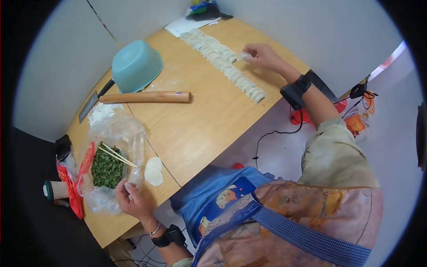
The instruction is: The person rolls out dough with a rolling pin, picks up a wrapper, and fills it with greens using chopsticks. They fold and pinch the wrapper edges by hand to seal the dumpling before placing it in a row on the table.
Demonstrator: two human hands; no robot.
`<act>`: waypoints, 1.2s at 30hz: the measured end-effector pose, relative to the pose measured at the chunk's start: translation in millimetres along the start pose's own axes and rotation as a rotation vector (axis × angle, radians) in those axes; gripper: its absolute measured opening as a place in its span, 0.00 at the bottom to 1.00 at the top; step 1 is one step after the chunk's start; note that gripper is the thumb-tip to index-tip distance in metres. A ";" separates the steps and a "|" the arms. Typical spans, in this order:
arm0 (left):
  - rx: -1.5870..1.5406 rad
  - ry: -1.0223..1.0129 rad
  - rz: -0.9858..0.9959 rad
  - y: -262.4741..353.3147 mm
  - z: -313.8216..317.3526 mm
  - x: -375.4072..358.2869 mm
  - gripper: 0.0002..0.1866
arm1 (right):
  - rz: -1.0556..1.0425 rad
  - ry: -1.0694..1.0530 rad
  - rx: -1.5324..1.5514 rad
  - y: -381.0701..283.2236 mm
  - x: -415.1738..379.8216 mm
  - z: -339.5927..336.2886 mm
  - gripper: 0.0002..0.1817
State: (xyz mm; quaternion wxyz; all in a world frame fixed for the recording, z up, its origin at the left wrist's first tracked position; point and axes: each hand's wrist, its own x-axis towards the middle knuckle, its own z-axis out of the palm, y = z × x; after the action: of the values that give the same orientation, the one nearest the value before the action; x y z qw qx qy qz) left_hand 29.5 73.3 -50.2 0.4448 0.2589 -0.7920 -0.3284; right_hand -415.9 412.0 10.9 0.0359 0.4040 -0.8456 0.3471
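Observation:
My right hand [263,58] is out over the far side of the table, its fingers pinched on a pale dumpling [245,55]. Just beside it, two overlapping rows of finished dumplings [222,64] run along the tabletop. My left hand [133,201] is at the near edge, loosely curled with fingers apart and nothing visible in it. Close to that hand lies chopped green filling [106,169] in a plastic-lined container, with chopsticks [116,155] resting across it. A small stack of round dough wrappers [154,171] sits to its right.
A wooden rolling pin [147,97] lies before an upturned light-blue bowl [135,66]. A knife [89,107] rests by white flour [103,114]. Clear plastic [120,129] surrounds the filling. Paper [178,26] and a dark bag [209,13] are at the back. A cable [262,138] trails over the floor.

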 end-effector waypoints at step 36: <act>0.016 -0.006 -0.017 5.1 3.5 2.5 0.07 | 0.010 0.113 -0.046 16.1 -2.8 36.3 0.11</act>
State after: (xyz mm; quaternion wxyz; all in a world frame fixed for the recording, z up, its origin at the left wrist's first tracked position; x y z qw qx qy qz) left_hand 24.7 75.9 -46.4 0.4376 0.2683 -0.7936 -0.3267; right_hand -417.4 398.5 -26.5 0.0911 0.3787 -0.8520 0.3499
